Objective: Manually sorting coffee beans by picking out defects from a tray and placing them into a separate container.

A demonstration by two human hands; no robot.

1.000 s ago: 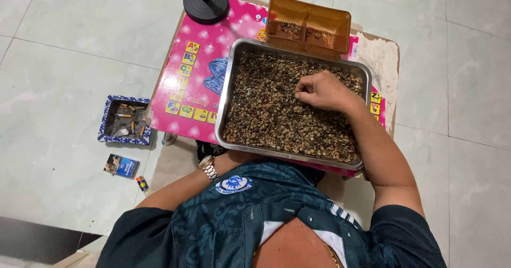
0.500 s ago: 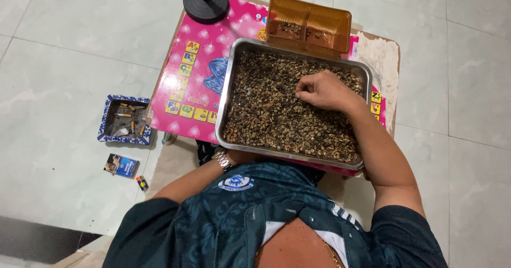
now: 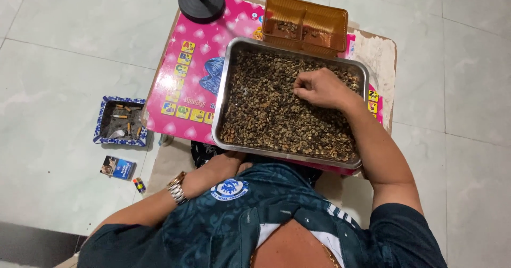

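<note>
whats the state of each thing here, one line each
metal tray: filled with brownish beans, on the pink table
orange basket: nearly empty, a few beans inside
right hand: fingers curled, resting on the beans
left hand: at the tray's near edge, grip unclear
ashtray: on the floor, holding butts

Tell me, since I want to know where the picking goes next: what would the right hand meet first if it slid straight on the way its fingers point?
The right hand points left, so more brown beans, then probably the steel tray's left wall.
</note>
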